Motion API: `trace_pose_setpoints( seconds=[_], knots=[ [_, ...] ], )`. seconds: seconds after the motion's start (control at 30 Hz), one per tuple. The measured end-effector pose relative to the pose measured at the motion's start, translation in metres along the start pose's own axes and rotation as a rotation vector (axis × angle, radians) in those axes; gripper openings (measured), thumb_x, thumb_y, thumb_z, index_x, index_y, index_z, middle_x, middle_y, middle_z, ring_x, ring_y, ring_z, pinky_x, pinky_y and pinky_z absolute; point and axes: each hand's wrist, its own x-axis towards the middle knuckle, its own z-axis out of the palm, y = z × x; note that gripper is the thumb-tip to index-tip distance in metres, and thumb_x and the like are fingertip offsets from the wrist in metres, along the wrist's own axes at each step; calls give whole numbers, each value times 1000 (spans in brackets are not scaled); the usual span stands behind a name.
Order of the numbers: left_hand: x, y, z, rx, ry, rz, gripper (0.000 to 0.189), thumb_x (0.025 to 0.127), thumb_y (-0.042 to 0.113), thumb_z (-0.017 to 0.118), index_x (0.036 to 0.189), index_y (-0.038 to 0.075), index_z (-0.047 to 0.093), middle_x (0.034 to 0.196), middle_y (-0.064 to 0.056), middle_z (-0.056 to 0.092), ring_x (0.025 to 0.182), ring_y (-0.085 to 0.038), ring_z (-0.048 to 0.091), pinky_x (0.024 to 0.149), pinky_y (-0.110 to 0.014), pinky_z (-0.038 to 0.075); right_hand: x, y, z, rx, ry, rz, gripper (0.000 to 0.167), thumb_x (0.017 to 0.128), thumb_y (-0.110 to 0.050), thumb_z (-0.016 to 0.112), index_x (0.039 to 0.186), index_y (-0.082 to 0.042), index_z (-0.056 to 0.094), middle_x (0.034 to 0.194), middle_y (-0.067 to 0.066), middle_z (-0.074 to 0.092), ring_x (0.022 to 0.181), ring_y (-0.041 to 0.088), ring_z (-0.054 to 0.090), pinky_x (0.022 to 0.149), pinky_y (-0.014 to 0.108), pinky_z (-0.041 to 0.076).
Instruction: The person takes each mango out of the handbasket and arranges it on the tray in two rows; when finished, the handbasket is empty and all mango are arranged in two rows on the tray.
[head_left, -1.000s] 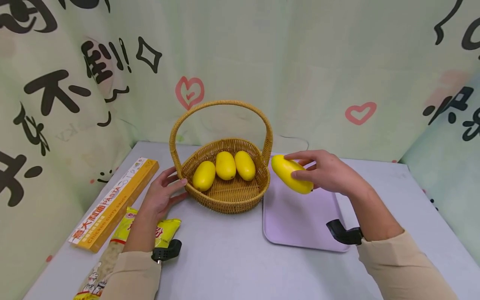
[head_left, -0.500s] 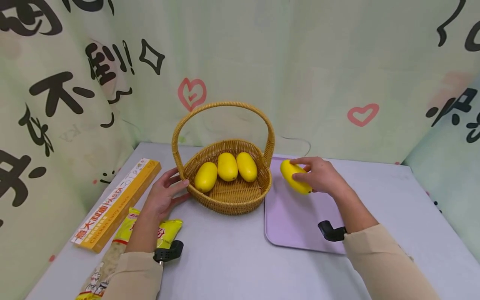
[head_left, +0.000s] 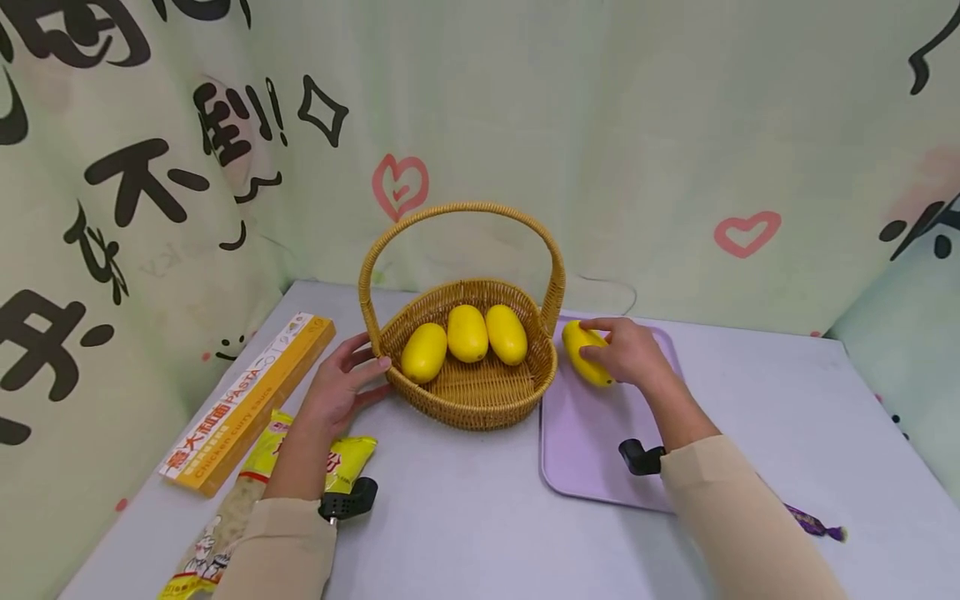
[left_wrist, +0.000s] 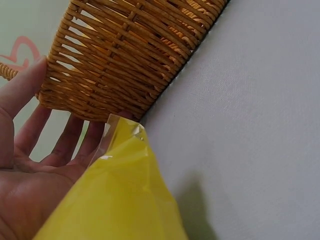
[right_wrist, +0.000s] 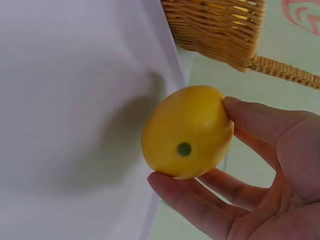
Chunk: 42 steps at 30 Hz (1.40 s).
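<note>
As we examine the right hand, we find its thumb and fingertips spread only as wide as the glossy yellow oval fruit, which they pinch from opposite sides. At the end facing the wrist camera, we note a small green spot on the held fruit. Below this grip lies a flat lilac rectangular tray with rounded corners, and a shadow falls on it beside the fruit; whether the two touch we cannot tell.

Immediately left of the grip we record a brown woven wicker basket with a tall arched handle. It contains three more smooth yellow oval fruits, side by side toward its back and left, with bare weave in front.

At the basket's far side from that grip, we observe the left hand holding the rim, thumb on the edge and fingers against the outer wall. Just left of this second hold lies a long orange and white cardboard pasta box. Nearer the wearer, partly under the left forearm, we see a clear and yellow plastic packet. Well to the right of both holds, a shiny purple wrapper protrudes past the right sleeve.
</note>
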Motion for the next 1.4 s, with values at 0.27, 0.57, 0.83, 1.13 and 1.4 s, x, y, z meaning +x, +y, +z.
trace_pose_setpoints(
  seconds=[0.27,0.57,0.83,1.13,1.4],
  knots=[
    [0,0,2,-2,-12,-8,70,100,15,68,161,24,35,164,-11,35,144,-35,44,115,-51,46,8,4,2,11,-72,38,59,98,-25,66,152,-8,51,130,31,58,87,28,61,66,30,59],
    [0,1,3,-5,-10,-8,69,101,15,68,161,25,36,163,-10,36,144,-35,45,115,-51,47,11,11,2,159,-167,91,66,97,-25,69,157,-15,44,148,33,42,117,39,53,90,40,59],
    [1,2,2,-6,-7,-11,70,100,14,69,161,25,36,163,-11,36,143,-35,45,114,-51,48,18,16,13,331,-79,112,74,96,-32,73,160,-16,40,154,34,36,128,42,47,103,46,55],
    [1,2,0,4,-3,-8,70,100,14,68,161,24,35,163,-11,36,143,-34,45,114,-50,47,28,15,27,431,1,108,72,94,-28,74,158,-16,43,157,32,36,137,44,42,118,54,41],
    [0,2,1,0,-4,-7,70,100,14,68,161,24,36,163,-11,36,143,-35,45,115,-51,47,29,10,31,427,45,116,70,94,-26,73,157,-17,45,161,29,33,142,46,39,121,55,39]
  ],
)
